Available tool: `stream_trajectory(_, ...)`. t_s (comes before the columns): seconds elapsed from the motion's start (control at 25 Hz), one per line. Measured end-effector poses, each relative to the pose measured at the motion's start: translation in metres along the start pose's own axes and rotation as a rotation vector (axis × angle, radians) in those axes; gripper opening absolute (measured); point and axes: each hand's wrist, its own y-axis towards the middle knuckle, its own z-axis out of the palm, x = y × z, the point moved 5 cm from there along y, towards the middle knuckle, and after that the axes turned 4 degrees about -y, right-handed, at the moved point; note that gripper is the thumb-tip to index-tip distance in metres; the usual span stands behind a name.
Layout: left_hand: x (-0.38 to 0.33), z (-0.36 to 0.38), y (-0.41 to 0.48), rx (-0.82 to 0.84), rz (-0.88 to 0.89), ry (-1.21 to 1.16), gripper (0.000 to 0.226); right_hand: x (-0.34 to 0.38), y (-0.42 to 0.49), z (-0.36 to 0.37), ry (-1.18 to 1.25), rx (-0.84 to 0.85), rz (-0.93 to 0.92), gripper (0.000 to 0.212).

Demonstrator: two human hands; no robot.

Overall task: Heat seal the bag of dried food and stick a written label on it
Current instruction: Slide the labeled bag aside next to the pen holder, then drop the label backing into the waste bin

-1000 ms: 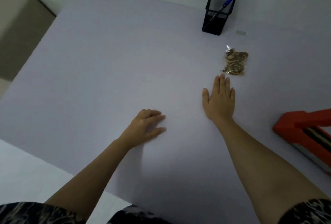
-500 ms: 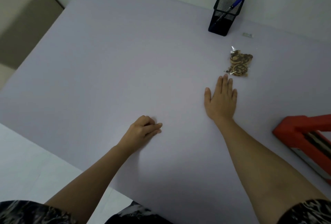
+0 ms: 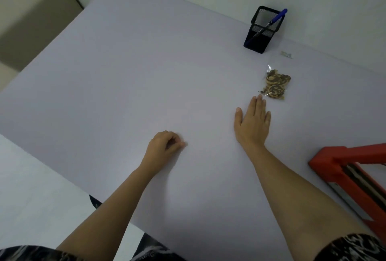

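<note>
1. The bag of dried food [image 3: 276, 85] lies flat on the worktop [image 3: 129, 76], in its far right part. It is a small clear pouch showing brown, dark-patterned pieces inside, with a few loose crumbs at its near left corner. Its far end is a clear, glinting flap.
2. The right hand [image 3: 252, 122] lies palm down on the worktop just short of the bag, fingers straight and held close together, thumb spread to the left. It holds nothing. The longest fingertips [image 3: 259, 98] end right at the bag's near left corner; whether they touch the plastic cannot be told.
3. A small pale label [image 3: 286, 54] lies flat beyond the bag, near the worktop's far edge and apart from the bag.
4. A black mesh pen holder [image 3: 262, 33] stands to the left of the label, farther from the person than the bag. A blue pen [image 3: 275, 19] leans in it, cap end up and tilted to the right.
5. A red heat sealer [image 3: 346, 168] sits at the right edge of the view, nearer the person than the bag and well apart from it; only part of it shows.
6. The left hand [image 3: 165, 145] rests on the worktop well to the left of the right hand, its fingers curled under towards the palm, with nothing seen in it.
7. Dark patterned sleeves [image 3: 351, 248] show at the bottom corners.
</note>
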Motion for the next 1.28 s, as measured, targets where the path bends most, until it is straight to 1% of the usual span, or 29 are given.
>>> stream_trajectory(0.08, 0.004, -0.015, -0.009, -0.062, -0.15, -0.18, 0.02, 0.019, -0.013, -0.005, 0.061, -0.021, -0.047, 0.061)
stream_trajectory(0.16, 0.018, -0.04, -0.03, -0.169, -0.241, -0.322, 0.021, 0.057, -0.04, -0.006, 0.191, -0.012, -0.108, 0.059)
stream_trajectory(0.28, 0.05, -0.078, -0.075, -0.285, -0.311, -0.538, 0.018, 0.131, -0.102, -0.005, 0.426, 0.001, -0.174, 0.055)
stream_trajectory(0.36, 0.084, -0.11, -0.115, -0.347, -0.33, -0.655, 0.015, 0.188, -0.163, -0.003, 0.583, 0.007, -0.223, 0.052)
stream_trajectory(0.44, 0.119, -0.138, -0.154, -0.401, -0.358, -0.743, 0.013, 0.237, -0.23, 0.003, 0.704, 0.023, -0.292, 0.044)
stream_trajectory(0.48, 0.138, -0.151, -0.172, -0.438, -0.379, -0.773, 0.01, 0.256, -0.263, 0.008, 0.749, 0.04, -0.343, 0.039)
stream_trajectory(0.56, 0.172, -0.172, -0.207, -0.523, -0.42, -0.798, 0.007, 0.284, -0.322, 0.025, 0.789, 0.136, -0.464, 0.03)
stream_trajectory(0.64, 0.208, -0.183, -0.233, -0.596, -0.472, -0.818, 0.009, 0.301, -0.363, 0.057, 0.757, 0.289, -0.539, 0.026)
stream_trajectory(0.68, 0.227, -0.184, -0.243, -0.611, -0.505, -0.832, 0.009, 0.304, -0.376, 0.08, 0.738, 0.368, -0.521, 0.026)
stream_trajectory(0.76, 0.267, -0.172, -0.252, -0.613, -0.574, -0.857, 0.009, 0.299, -0.382, 0.135, 0.661, 0.474, -0.403, 0.032)
stream_trajectory(0.84, 0.309, -0.153, -0.247, -0.601, -0.633, -0.851, 0.009, 0.293, -0.371, 0.195, 0.519, 0.545, -0.305, 0.042)
stream_trajectory(0.96, 0.373, -0.12, -0.231, -0.609, -0.704, -0.821, 0.012, 0.291, -0.345, 0.281, 0.301, 0.653, -0.26, 0.052)
stream_trajectory(1.08, 0.443, -0.076, -0.21, -0.617, -0.75, -0.795, 0.015, 0.295, -0.313, 0.369, 0.173, 0.656, -0.288, 0.053)
stream_trajectory(1.2, 0.502, -0.038, -0.194, -0.615, -0.784, -0.771, 0.013, 0.3, -0.292, 0.444, 0.149, 0.621, -0.328, 0.055)
stream_trajectory(1.28, 0.532, -0.016, -0.186, -0.625, -0.791, -0.761, 0.012, 0.296, -0.284, 0.484, 0.126, 0.598, -0.292, 0.062)
